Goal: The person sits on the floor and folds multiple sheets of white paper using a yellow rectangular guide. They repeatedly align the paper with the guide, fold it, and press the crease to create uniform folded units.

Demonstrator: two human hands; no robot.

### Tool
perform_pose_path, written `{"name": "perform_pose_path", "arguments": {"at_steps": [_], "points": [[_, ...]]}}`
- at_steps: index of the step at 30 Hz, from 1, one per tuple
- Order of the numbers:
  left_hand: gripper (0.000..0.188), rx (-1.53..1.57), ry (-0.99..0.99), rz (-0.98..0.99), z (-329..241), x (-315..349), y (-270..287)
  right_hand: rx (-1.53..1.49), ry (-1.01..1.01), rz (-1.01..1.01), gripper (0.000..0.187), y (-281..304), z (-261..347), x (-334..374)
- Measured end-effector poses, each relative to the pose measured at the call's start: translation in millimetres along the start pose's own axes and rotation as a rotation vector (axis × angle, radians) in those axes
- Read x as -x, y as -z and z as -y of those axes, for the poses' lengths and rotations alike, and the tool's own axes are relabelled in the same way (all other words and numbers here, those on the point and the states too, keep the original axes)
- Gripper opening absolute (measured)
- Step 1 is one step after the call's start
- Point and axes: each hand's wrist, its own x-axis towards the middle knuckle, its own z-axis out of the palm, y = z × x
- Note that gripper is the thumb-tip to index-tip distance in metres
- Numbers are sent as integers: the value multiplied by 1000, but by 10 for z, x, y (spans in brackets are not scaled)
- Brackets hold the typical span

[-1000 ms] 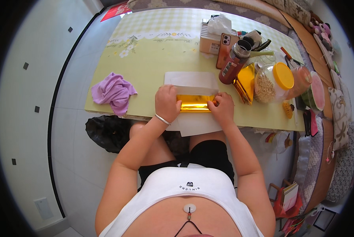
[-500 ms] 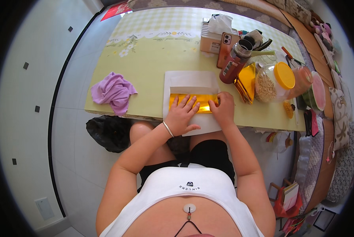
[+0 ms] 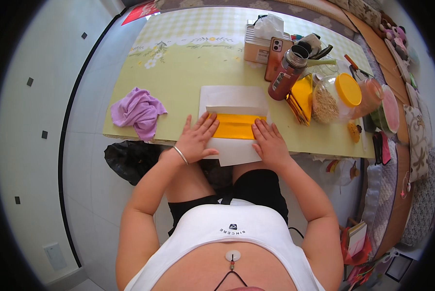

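Observation:
A shiny gold foil sheet (image 3: 236, 127) lies flat, with a folded white strip along its far edge, on top of white paper (image 3: 232, 94) at the table's near edge. My left hand (image 3: 197, 138) rests on the foil's left end, its fingers stretched out and the thumb apart. On the right end, my right hand (image 3: 271, 141) presses down with straight fingers. Neither hand grips anything. The near part of the white paper hangs over the table edge above my lap.
A purple cloth (image 3: 139, 114) is crumpled at the left. Toward the right stand a dark red bottle (image 3: 286, 75), a phone (image 3: 275, 58), a tissue box (image 3: 257, 46), folded gold sheets (image 3: 302, 99), and a yellow-lidded jar (image 3: 326, 99). Farther right is a cut watermelon (image 3: 388, 111).
My left hand has slid left from the middle of the foil to its left end. My right hand's bent fingers have straightened and now lie on the right end.

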Motion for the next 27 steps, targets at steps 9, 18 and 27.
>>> {"name": "perform_pose_path", "arguments": {"at_steps": [9,18,27], "points": [[57,41,-46,-317,-46,-380,159,185,122,-85,28,151,123,-260],[15,571,188,-730,-709,-613,-156,-436,-266,-248,20,131,68,-482],[18,517,373,-630,-676,-773,-192,-82,115,-226,66,-1,248,-336]]}}
